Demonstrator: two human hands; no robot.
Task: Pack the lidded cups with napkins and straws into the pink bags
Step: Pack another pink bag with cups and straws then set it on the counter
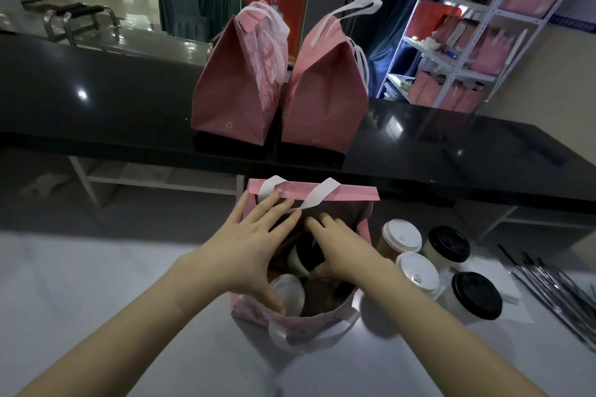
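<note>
An open pink bag [338, 195] with white handles stands on the white table in front of me. Inside it sit a white-lidded cup [287, 295] and a black-lidded cup [306, 255]. My left hand [254, 245] lies spread over the bag's left rim, thumb beside the white-lidded cup. My right hand [338, 248] reaches into the bag, its fingers curled on the black-lidded cup. To the right of the bag stand two white-lidded cups [401, 235] [417, 272] and two black-lidded cups [448, 243] [475, 295]. Several wrapped straws [554, 287] lie at the far right.
Two closed pink bags [235, 90] [325, 97] stand on the black counter [96, 100] behind the table. A white shelf unit [467, 42] with more pink bags is at the back right. White napkin paper [512, 296] lies under the right-hand cups.
</note>
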